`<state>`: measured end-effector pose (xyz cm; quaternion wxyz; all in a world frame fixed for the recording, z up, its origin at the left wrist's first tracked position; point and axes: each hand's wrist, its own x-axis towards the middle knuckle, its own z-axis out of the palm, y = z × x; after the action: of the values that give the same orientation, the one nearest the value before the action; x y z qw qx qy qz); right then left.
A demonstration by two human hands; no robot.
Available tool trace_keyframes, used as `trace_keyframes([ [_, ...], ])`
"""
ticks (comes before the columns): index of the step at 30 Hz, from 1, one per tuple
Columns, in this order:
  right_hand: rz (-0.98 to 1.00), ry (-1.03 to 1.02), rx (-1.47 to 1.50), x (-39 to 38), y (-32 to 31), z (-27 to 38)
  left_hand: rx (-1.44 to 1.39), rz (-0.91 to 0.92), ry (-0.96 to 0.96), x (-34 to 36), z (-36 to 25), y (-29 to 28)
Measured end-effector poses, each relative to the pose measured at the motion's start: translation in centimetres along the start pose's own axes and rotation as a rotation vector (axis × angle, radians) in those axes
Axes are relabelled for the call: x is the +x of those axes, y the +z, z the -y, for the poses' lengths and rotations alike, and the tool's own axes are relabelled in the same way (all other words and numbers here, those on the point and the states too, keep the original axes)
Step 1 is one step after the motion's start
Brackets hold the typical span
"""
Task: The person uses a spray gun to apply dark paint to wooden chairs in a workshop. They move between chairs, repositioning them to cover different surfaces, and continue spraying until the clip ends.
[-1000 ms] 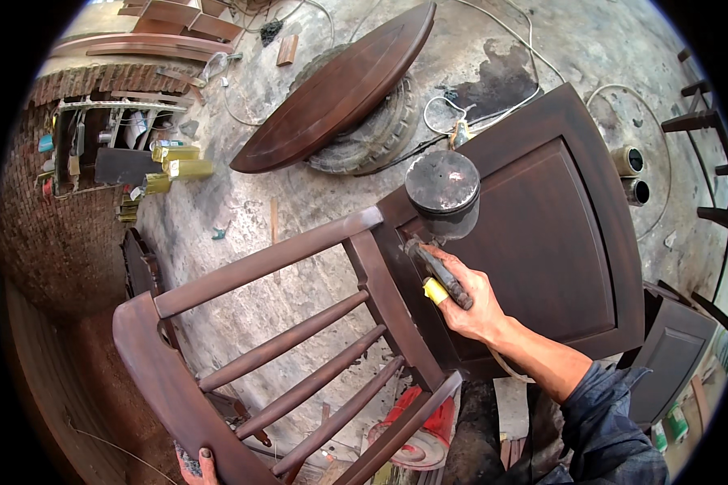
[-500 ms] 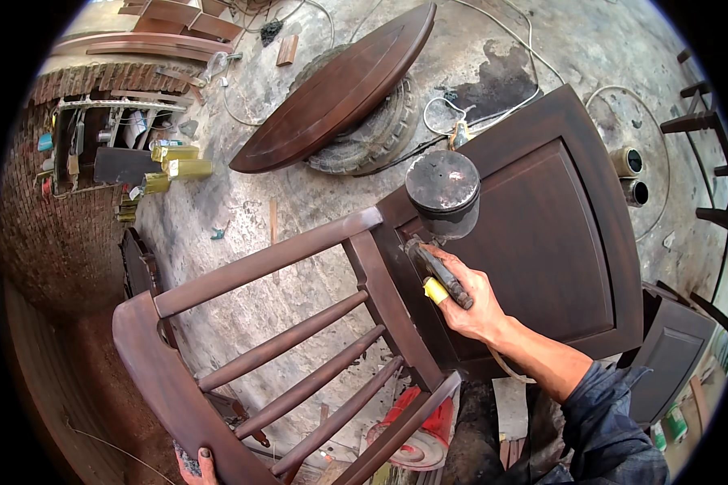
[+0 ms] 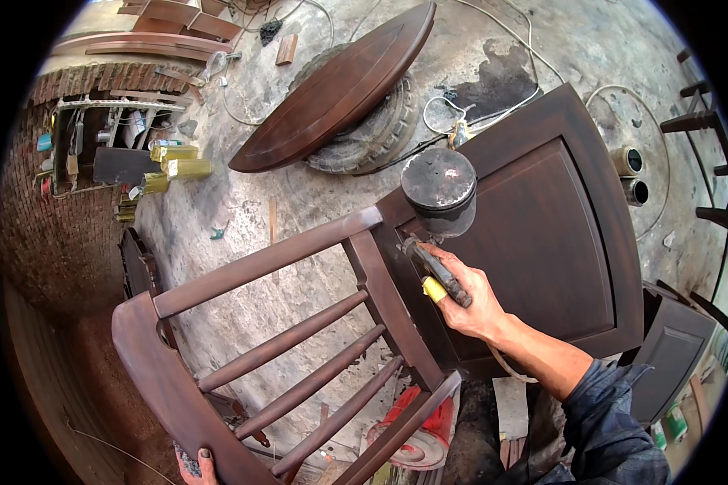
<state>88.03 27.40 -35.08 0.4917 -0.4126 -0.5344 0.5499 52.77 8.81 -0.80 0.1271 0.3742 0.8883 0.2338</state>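
Observation:
A spray gun with a round, dark, paint-stained cup on top is in my right hand, its fingers wrapped round the handle. A yellow band circles one of those fingers. The gun is over the dark brown seat panel of a wooden chair, near the joint with the backrest. My left hand, mostly hidden, grips the end of the chair's curved top rail. Something grey and rough shows beside its fingers; I cannot make out what. Several spindles run across the backrest.
A dark oval wooden panel leans on a worn tyre. Hoses lie on the stained concrete floor. Two open cans stand at right, near other dark chairs. Below the backrest is a red stool or bucket. Yellow tins stand at left.
The spray gun's cup has tilted very slightly left. Both hands stay in place, and the chair has barely shifted.

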Motion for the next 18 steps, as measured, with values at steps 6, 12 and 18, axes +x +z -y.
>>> trace_keyframes([
  [6, 0.047, 0.111, 0.034, -0.5, -0.2, 0.6, -0.030, -0.010, -0.021, -0.1, -0.2, 0.2],
  [12, 0.059, 0.077, 0.042, -1.0, -0.1, 0.2, 0.011, 0.004, 0.011, 0.1, 0.0, 0.1],
  [18, 0.035, 0.075, 0.009, 0.3, 0.1, 0.7, 0.037, -0.035, 0.012, 0.1, 0.5, -0.1],
])
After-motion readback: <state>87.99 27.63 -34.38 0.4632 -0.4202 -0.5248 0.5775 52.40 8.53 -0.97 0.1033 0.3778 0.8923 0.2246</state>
